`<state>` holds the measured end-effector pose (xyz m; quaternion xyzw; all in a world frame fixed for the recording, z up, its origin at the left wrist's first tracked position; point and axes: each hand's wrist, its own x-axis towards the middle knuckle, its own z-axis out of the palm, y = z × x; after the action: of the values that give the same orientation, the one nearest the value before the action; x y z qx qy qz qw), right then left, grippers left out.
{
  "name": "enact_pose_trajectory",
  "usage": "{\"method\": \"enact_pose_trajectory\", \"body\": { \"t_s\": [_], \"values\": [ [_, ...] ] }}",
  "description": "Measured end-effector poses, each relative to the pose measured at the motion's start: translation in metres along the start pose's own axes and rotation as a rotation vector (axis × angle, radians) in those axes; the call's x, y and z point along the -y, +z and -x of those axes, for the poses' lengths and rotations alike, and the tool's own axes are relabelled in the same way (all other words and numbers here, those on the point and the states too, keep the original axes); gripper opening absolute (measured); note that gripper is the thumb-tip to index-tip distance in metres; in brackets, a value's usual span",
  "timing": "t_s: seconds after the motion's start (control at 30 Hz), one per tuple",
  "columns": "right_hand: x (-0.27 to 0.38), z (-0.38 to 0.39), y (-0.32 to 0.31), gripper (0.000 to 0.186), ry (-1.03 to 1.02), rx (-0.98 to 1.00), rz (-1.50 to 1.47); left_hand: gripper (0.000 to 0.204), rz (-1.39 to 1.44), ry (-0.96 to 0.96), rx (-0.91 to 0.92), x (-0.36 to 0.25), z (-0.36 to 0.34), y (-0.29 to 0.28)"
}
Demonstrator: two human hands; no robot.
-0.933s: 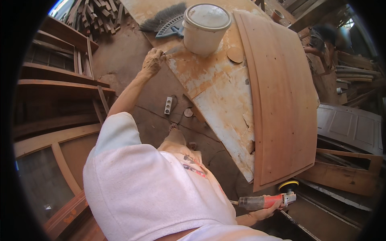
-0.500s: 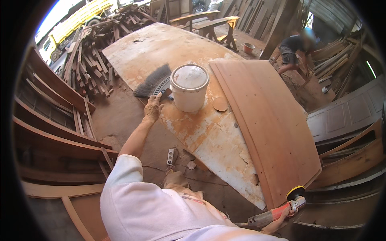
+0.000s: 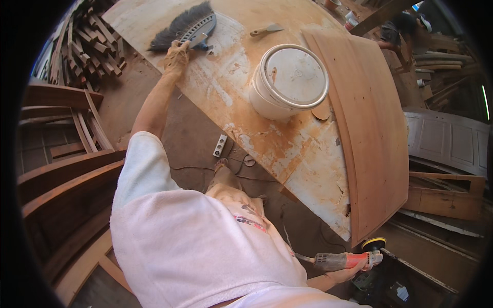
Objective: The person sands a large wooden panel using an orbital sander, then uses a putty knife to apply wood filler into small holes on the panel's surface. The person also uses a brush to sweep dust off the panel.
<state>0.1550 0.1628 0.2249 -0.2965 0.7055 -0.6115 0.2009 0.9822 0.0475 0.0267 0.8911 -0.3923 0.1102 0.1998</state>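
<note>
You are standing at the worktable (image 3: 308,169) with a tool in each hand, and the step in hand seems to be a pause between tools, with the sanding not engaged. Your left hand (image 3: 176,57) is closing its fingers around what looks like a scraper (image 3: 198,39), its blade lying over the handle side of the broom head (image 3: 179,31); whether they are touching, you cannot tell from here. Your right hand (image 3: 345,275) is wrapping around the body of the red and grey sander (image 3: 331,261), whose yellow-edged pad (image 3: 374,243) is facing away from you just beside the near corner of the wooden panel (image 3: 377,128). That panel is lying along the right side of the worktable, and the lidded bucket (image 3: 290,77) is standing to its left, with a second putty knife (image 3: 267,30) lying beyond. The next move is probably calling for freeing your left hand clear of the bristles, while you are keeping the pad off the panel's edge and the cord (image 3: 304,257) slack.
</note>
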Motion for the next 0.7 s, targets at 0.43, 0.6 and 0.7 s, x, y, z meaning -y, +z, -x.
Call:
{"method": "enact_pose_trajectory", "body": {
  "t_s": [0.43, 0.6, 0.7],
  "values": [
    [0.055, 0.074, 0.067, 0.057, 0.063, 0.004, 0.041, 0.079, -0.045, 0.279, -0.167, -0.039, -0.13, 0.058],
    [0.062, 0.096, 0.099, 0.05, 0.045, 0.085, -0.082, 0.051, 0.382, 0.478, 0.066, -0.153, -0.101, 0.104],
    [0.06, 0.099, 0.089, 0.051, 0.081, 0.099, -0.121, 0.035, 0.513, 0.463, 0.057, -0.151, -0.121, 0.127]
  ]
}}
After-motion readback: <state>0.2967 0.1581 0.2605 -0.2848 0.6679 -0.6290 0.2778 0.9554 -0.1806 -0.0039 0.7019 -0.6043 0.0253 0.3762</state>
